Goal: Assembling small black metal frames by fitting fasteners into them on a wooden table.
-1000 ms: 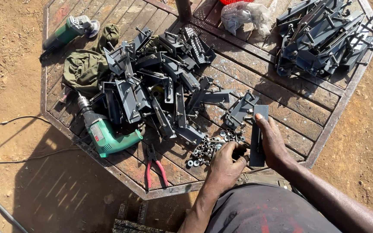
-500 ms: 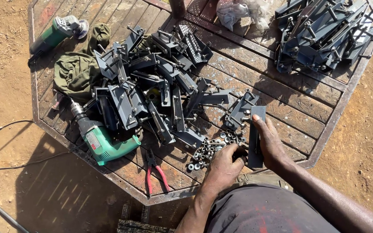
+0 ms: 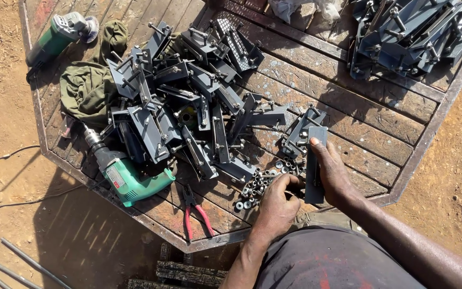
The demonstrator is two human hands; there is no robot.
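My right hand (image 3: 331, 172) holds a flat dark grey metal bracket (image 3: 314, 160) upright against the wooden table top (image 3: 348, 101), index finger at its upper end. My left hand (image 3: 276, 206) has its fingers curled at the bracket's lower edge, right beside a small heap of nuts and washers (image 3: 258, 184); what the fingertips pinch is hidden. Another grey bracket with bolts (image 3: 298, 134) lies just beyond the held one.
A big pile of grey brackets (image 3: 188, 107) fills the table's left half, a second stack (image 3: 413, 32) sits far right. A green electric drill (image 3: 126, 176), red-handled pliers (image 3: 193, 211), a green angle grinder (image 3: 60, 35) and an olive cloth (image 3: 84, 88) lie at the left. Metal rods (image 3: 22, 262) lie on the dirt.
The view has shifted slightly, so the table sits lower and to the right. Both hands stay at the bracket; the left fingers have curled a little closer to its lower edge.
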